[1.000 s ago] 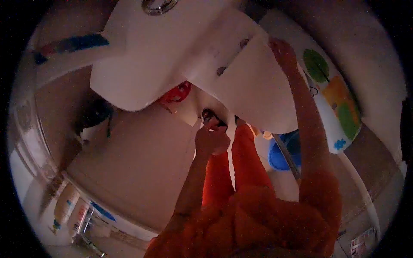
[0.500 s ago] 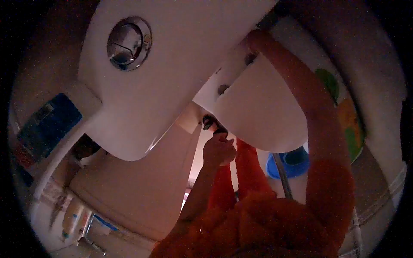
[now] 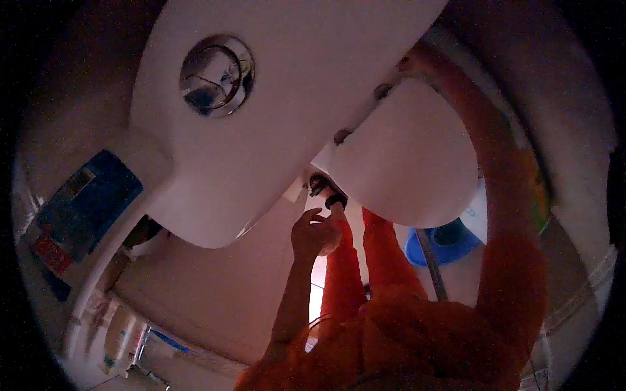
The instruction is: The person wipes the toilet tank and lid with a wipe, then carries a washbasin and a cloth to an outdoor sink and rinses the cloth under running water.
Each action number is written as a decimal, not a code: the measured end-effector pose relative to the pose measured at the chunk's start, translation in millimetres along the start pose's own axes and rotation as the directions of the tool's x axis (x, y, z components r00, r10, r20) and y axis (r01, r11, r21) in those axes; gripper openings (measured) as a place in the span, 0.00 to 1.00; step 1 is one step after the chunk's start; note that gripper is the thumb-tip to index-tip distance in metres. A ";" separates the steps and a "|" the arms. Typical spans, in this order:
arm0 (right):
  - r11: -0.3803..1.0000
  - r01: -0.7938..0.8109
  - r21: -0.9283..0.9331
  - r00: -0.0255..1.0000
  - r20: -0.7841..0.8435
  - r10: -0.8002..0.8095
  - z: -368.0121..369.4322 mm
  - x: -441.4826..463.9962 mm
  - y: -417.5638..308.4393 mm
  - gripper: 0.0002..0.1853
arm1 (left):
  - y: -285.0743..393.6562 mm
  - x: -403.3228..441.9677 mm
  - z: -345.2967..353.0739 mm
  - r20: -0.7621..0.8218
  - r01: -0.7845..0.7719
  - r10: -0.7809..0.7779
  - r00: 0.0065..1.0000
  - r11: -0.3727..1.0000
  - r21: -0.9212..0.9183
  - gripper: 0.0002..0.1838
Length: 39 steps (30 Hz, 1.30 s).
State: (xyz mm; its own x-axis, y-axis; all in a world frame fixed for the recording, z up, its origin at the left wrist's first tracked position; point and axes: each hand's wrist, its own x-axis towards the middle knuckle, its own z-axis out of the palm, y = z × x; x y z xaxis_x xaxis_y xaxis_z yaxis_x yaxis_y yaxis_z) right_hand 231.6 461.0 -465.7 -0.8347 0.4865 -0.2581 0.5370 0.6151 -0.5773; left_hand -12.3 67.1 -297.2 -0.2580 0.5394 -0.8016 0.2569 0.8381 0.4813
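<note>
In dim light a white toilet cistern with a round chrome flush button fills the upper middle. The smooth white toilet lid lies down beside it, with two dark hinge pieces between them. My left hand hangs over my red-clad leg near the lid's lower edge. Its fingers are bent and apart, with nothing visible in them. My right hand reaches to the far side, by the cistern's edge and the upper hinge. Darkness hides its fingers, so its grip does not show.
A blue packet lies at the left near a curved white rim. On the floor at the right is a blue basin crossed by a dark bar. My foot in a dark sandal stands beside the toilet.
My left hand has moved down and left, away from the ankle, and its fingers have spread. The right hand appears slightly further right, and the view has shifted a little.
</note>
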 end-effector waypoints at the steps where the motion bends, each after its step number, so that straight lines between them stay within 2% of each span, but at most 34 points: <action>1: 1.000 0.014 0.023 0.998 -0.058 -0.013 7.9 -0.9 6.6 0.08 | -9.1 4.2 5.8 0.022 0.006 -0.005 1.000 1.000 -0.020 0.16; 2: 0.999 0.033 0.028 0.995 -0.097 -0.030 11.5 0.3 8.0 0.08 | -3.5 8.4 9.1 0.042 0.011 -0.010 0.999 0.999 -0.037 0.16; 5: 0.995 0.091 0.046 0.989 -0.124 -0.084 25.9 4.5 10.9 0.07 | 12.0 11.3 23.0 0.014 -0.047 0.045 0.999 0.975 0.217 0.17; 7: 0.989 0.084 0.118 0.994 0.064 -0.092 9.8 -17.8 4.8 0.07 | 17.1 11.2 29.3 0.046 -0.058 0.051 0.998 0.982 0.181 0.17; 11: 0.996 -0.093 0.001 0.991 0.092 0.092 -21.8 -55.9 23.7 0.08 | 27.3 18.3 38.1 0.078 0.000 -0.011 0.997 0.990 0.140 0.16; 13: 0.939 -0.235 0.252 0.971 0.009 0.241 -24.6 -61.0 36.9 0.09 | 30.9 21.5 29.7 0.089 0.009 -0.017 0.996 0.996 0.090 0.16; 14: 0.793 -0.291 0.534 0.922 -0.064 0.382 5.1 -68.5 39.0 0.11 | 30.2 27.4 31.1 0.098 0.009 -0.016 0.995 0.997 0.071 0.17; 15: 0.704 -0.309 0.640 0.882 -0.085 0.464 19.4 -79.2 33.8 0.13 | 25.9 34.7 34.8 0.092 0.068 -0.082 0.992 0.987 0.147 0.17; 16: 0.604 -0.300 0.738 0.834 -0.105 0.542 33.9 -90.1 28.5 0.15 | 28.3 35.5 36.3 0.101 0.057 -0.074 0.992 0.986 0.157 0.18; 18: 0.680 -0.332 0.654 0.822 -0.153 0.548 38.0 -98.0 9.2 0.20 | 32.5 41.0 41.5 0.102 0.030 -0.047 0.994 0.986 0.166 0.18; 21: 0.722 -0.385 0.575 0.839 -0.108 0.534 25.7 -66.9 5.6 0.21 | 28.5 42.5 52.7 0.147 -0.095 0.062 0.987 0.969 0.229 0.17; 22: 0.733 -0.349 0.584 0.838 -0.157 0.523 31.1 -57.2 5.4 0.21 | 25.3 41.3 55.6 0.167 -0.134 0.094 0.982 0.959 0.251 0.17; 23: 0.749 -0.307 0.587 0.836 -0.211 0.507 35.7 -41.8 9.6 0.21 | 21.9 42.3 58.4 0.197 0.074 -0.066 0.978 0.997 -0.034 0.17; 24: 0.764 -0.260 0.591 0.832 -0.264 0.488 41.9 -23.2 14.8 0.21 | 19.3 43.1 59.4 0.264 0.285 -0.207 0.942 0.908 -0.306 0.17; 25: 0.776 -0.217 0.592 0.825 -0.314 0.470 46.5 -8.1 18.7 0.21 | 17.4 42.0 60.2 0.367 0.473 -0.313 0.876 0.704 -0.530 0.17; 27: 0.800 -0.148 0.582 0.800 -0.405 0.442 45.7 -3.8 16.8 0.20 | 34.4 28.1 58.2 0.255 0.236 -0.172 0.952 0.939 -0.249 0.18; 28: 0.777 -0.238 0.582 0.868 -0.232 0.440 35.7 -26.1 21.8 0.20 | 38.1 25.8 56.5 0.229 0.143 -0.112 0.967 0.982 -0.123 0.18; 29: 0.792 -0.342 0.506 0.884 -0.114 0.454 26.1 -63.7 16.7 0.19 | 41.9 23.6 54.9 0.203 0.051 -0.052 0.978 0.999 0.009 0.18; 31: 0.823 -0.476 0.309 0.876 0.081 0.476 18.0 -134.7 14.3 0.17 | 24.1 17.7 47.2 0.161 -0.013 -0.021 0.987 0.979 0.204 0.19; 33: 0.817 -0.561 0.133 0.827 0.120 0.549 34.1 -186.2 39.7 0.15 | 7.0 22.9 56.6 0.188 0.017 -0.044 0.981 0.989 0.145 0.18; 35: 0.787 -0.616 0.029 0.787 0.064 0.614 40.1 -200.7 58.5 0.13 | 5.2 18.7 56.1 0.180 0.036 -0.055 0.982 0.993 0.108 0.18; 37: 0.808 -0.589 -0.015 0.804 -0.107 0.584 22.3 -177.9 33.5 0.11 | -8.5 8.7 47.7 0.136 0.059 -0.071 0.988 0.994 0.087 0.18; 39: 0.841 -0.539 -0.056 0.811 -0.304 0.499 -7.7 -144.4 -5.1 0.10 | 7.8 -8.3 36.0 0.124 -0.092 0.073 0.990 0.983 0.156 0.17</action>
State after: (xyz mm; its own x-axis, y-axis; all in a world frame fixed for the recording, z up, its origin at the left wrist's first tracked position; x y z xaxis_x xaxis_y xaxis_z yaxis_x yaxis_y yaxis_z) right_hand 350.3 392.4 -419.5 -0.3716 0.8907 -0.2619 0.9078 0.2896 -0.3033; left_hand 25.3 66.2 -299.5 -0.1207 0.5851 -0.8020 0.4221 0.7614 0.4920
